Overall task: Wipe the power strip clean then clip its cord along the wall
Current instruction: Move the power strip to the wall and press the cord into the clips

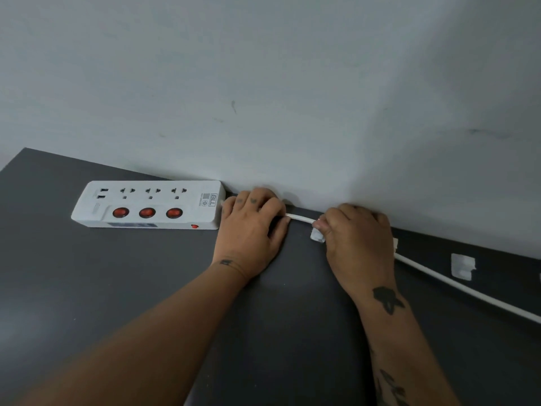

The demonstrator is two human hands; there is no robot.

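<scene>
"Cord (468, 290), the thick white round one: where did it lie?"

"Nearest the camera it came in from the lower right over the matte dark grey table (117, 288). It ran up and leftward, passed under the right hand (357, 244) and showed again in the short gap between the two hands."

"What were the fingers doing?"

"The right hand's fingers (366, 215) were curled down over the cord. Its thumb tip pinched the cord just above a small white plastic cable clip (316, 235) on the table. I judged that was to seat the cord in that clip. The left hand (251, 230) lay palm down just beside it, its fingers (253, 200) bent over the cord. Their tips were hidden, so how firmly it gripped I could not tell. It looked like a hold to keep that stretch straight."

"Other clips?"

"A second white square clip (462, 266) sat further right, beside the cord but not around it, so not yet used."

"And further back?"

"The white rectangular plastic power strip (146, 205), with three red rocker switches, lay flat on the table just left of the left hand. Its back edge sat close to the pale grey painted wall (263, 83), probably so the cord could follow the wall's line. Whether it was wiped clean I could not tell."
</scene>
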